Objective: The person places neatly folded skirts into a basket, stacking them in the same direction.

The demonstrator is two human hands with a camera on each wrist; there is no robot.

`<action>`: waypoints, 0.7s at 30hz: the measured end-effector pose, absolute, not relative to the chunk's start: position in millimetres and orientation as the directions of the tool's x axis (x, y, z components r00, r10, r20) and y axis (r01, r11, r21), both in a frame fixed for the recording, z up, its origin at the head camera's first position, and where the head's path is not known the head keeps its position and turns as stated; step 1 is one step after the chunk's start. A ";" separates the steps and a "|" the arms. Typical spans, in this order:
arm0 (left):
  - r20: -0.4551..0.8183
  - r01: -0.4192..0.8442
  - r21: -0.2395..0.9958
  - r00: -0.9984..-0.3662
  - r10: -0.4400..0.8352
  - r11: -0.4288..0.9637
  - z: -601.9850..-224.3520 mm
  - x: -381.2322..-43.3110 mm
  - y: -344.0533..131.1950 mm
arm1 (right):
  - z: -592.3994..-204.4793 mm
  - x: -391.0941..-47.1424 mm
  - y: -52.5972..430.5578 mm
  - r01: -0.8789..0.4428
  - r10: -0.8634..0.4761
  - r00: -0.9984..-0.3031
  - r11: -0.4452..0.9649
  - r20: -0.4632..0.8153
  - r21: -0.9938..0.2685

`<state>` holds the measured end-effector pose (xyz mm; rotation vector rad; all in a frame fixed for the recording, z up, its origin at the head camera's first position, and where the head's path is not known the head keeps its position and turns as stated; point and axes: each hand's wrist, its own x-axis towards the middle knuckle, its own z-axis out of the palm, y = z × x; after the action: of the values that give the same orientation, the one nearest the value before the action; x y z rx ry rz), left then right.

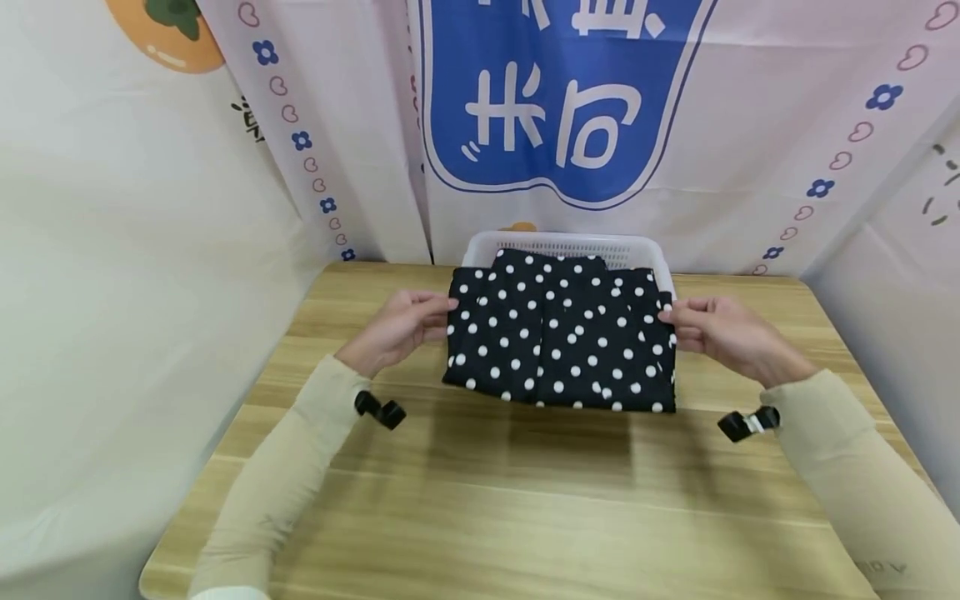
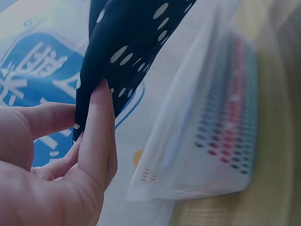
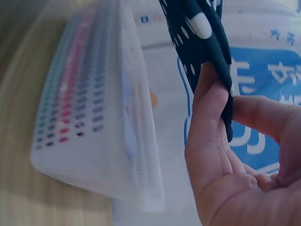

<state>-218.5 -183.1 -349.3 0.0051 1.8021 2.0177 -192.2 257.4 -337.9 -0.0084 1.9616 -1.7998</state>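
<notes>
A folded black cloth with white polka dots (image 1: pixel 562 333) is held up above the table, in front of a white basket. My left hand (image 1: pixel 405 325) pinches its left edge between thumb and fingers; the left wrist view shows the same hand (image 2: pixel 70 150) with the cloth's edge (image 2: pixel 117 56) in its grip. At the opposite edge my right hand (image 1: pixel 723 333) pinches the cloth too. In the right wrist view, thumb and fingers of that hand (image 3: pixel 235 150) press the dark fabric (image 3: pixel 202 42) from both sides. The garment kind cannot be told.
The white perforated basket (image 1: pixel 637 246) stands at the table's back edge, partly hidden by the cloth. Through its holes, in the left wrist view, the basket (image 2: pixel 188 183) shows red and bluish contents. Behind the wooden table (image 1: pixel 525 533) hangs a printed curtain (image 1: pixel 360 125).
</notes>
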 end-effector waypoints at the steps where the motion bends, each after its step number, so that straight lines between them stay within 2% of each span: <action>1: -0.278 -0.310 0.948 -0.914 0.295 -0.067 -348.0 -226.6 -179.7 | -337.1 -198.6 258.0 0.316 -0.301 -0.893 0.113 -0.335 -0.942; 8: -0.277 -0.297 0.951 -0.941 0.194 -0.083 -344.9 -276.1 -157.2 | -329.3 -236.6 261.4 0.320 -0.204 -0.922 0.082 -0.331 -0.944; 14: -0.253 -0.254 0.967 -0.962 0.099 0.002 -348.9 -299.8 -147.0 | -330.0 -257.8 254.2 0.289 -0.128 -0.938 0.216 -0.321 -0.933; 21: -0.218 -0.217 0.968 -0.976 -0.001 0.126 -358.4 -310.8 -137.2 | -337.6 -268.8 244.1 0.224 -0.040 -0.966 0.355 -0.254 -0.907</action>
<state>-310.8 -137.2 -358.4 -0.2178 2.2277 1.9633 -268.8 244.1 -337.6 0.1659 2.3854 -1.6539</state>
